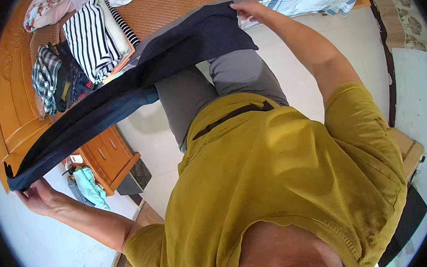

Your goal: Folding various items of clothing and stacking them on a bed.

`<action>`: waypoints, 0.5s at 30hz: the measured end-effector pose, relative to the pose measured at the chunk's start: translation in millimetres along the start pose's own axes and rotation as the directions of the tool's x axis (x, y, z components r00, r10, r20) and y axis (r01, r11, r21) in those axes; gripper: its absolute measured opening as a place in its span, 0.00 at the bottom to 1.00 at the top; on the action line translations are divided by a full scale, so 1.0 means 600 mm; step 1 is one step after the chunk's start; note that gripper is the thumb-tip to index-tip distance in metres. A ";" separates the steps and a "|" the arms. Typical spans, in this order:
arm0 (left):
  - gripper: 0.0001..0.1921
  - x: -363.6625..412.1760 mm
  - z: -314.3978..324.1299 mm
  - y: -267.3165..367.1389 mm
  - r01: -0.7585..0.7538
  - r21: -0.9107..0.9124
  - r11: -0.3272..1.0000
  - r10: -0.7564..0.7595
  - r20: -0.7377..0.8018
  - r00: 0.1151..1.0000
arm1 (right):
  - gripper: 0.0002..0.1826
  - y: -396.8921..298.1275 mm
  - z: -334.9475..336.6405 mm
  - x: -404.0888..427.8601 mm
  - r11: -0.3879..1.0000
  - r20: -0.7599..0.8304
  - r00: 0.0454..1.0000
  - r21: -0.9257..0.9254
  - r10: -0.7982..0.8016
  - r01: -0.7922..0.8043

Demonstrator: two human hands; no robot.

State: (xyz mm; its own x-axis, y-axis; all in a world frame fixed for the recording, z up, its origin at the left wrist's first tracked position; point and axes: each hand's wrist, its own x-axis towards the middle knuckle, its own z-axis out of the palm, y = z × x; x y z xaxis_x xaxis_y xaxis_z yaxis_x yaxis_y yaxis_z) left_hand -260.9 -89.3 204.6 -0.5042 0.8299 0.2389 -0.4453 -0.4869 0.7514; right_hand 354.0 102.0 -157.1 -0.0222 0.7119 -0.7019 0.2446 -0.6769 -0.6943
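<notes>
A long black garment (101,97) is stretched between my two hands, in front of my thighs. At the far left, my left hand (40,198) grips one end of it. My right hand (249,11) pinches a corner of the other end between thumb and fingers, near the bed's edge. The cloth hangs in a long sagging strip, doubled in places; its exact kind I cannot tell. Beyond its middle lies a stack of folded clothes with a black-and-white striped garment (87,38) on top. Beside that stack is a pile with a plaid cloth (46,77).
A woven mat (188,3) covers the bed ahead, with a carved wooden headboard (12,89) at left. Below the garment stands a wooden nightstand (106,153), with a turquoise cloth (89,186) beside it. Pale tiles (153,130) make up the floor. A patterned curtain (403,13) hangs at right.
</notes>
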 end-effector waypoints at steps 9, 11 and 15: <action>0.15 -0.008 -0.075 0.045 -0.015 -0.059 0.998 0.014 -0.014 1.000 | 0.07 -0.104 -0.039 -0.112 0.594 -0.088 0.712 0.486 -0.697 0.641; 0.19 -0.003 -0.091 0.052 -0.102 0.025 0.995 0.104 -0.094 0.990 | 0.07 -0.034 -0.066 -0.119 0.721 -0.068 0.762 0.280 -0.644 0.634; 0.15 -0.009 -0.079 0.040 0.007 -0.083 0.997 -0.009 -0.018 1.000 | 0.10 0.139 -0.102 -0.102 0.974 0.158 0.974 0.181 -0.163 0.134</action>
State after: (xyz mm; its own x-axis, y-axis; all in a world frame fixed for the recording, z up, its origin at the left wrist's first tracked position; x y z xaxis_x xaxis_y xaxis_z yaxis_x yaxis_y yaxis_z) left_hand -304.0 -118.4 192.5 -0.5136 0.8291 0.2209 -0.5086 -0.5016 0.6998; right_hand 435.2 13.3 -162.0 -0.2143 0.7744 -0.5953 0.0600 -0.5979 -0.7993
